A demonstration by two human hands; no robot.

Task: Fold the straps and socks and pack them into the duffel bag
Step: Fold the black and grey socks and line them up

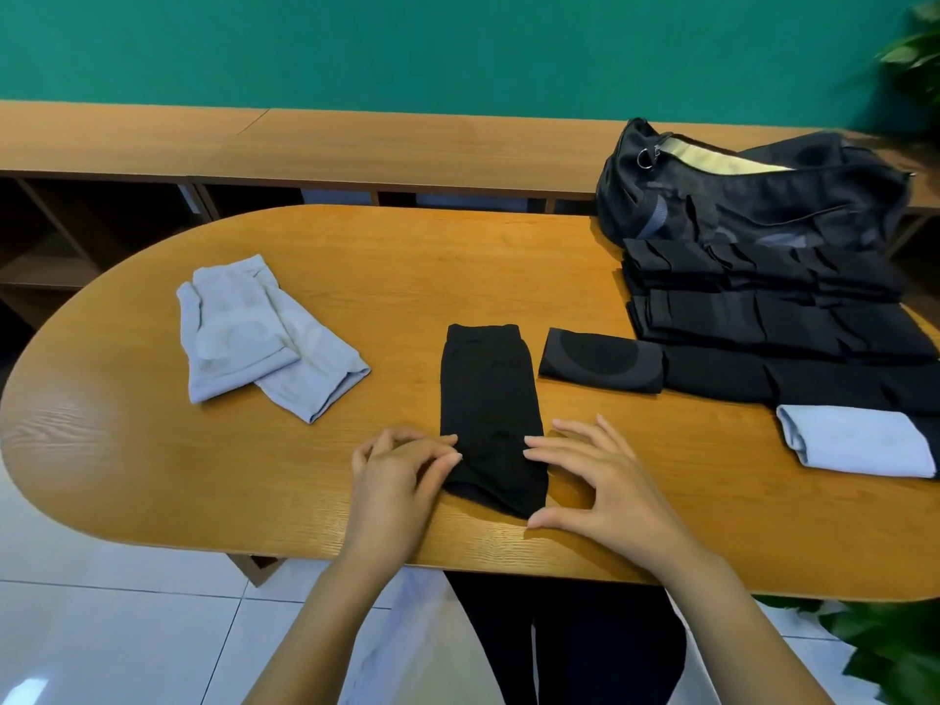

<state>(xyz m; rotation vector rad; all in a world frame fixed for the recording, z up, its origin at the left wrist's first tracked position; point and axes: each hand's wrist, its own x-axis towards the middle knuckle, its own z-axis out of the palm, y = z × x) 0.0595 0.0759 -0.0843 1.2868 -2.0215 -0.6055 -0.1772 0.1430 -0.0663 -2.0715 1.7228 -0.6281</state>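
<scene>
From the head-worn camera, we look down at a long wooden surface (356, 256) with a rounded left end.

A black sock (491, 419) lies flat at the near centre. Its long axis runs from near to far, with the near end leaning slightly right and the straight-cut end pointing away.

Our left hand (402, 470) touches the sock's left edge with its fingers drawn together. We cannot tell whether it pinches the cloth. Our right hand (605, 480) is spread wide, with its fingertips on the right edge and its thumb by the near corner.

Much of the folding looks done. To the right lie rows of folded black pieces (763, 318), a folded dark piece with a grey pattern (603, 361) and a folded pale blue piece (859, 440).

Two pale blue pieces (254, 338) lie loose and overlapping at the left, not yet folded.

The black duffel bag (753, 195) sits at the far right with its zip open. We judge that packing has not started, though we cannot see all of the bag's inside.
</scene>
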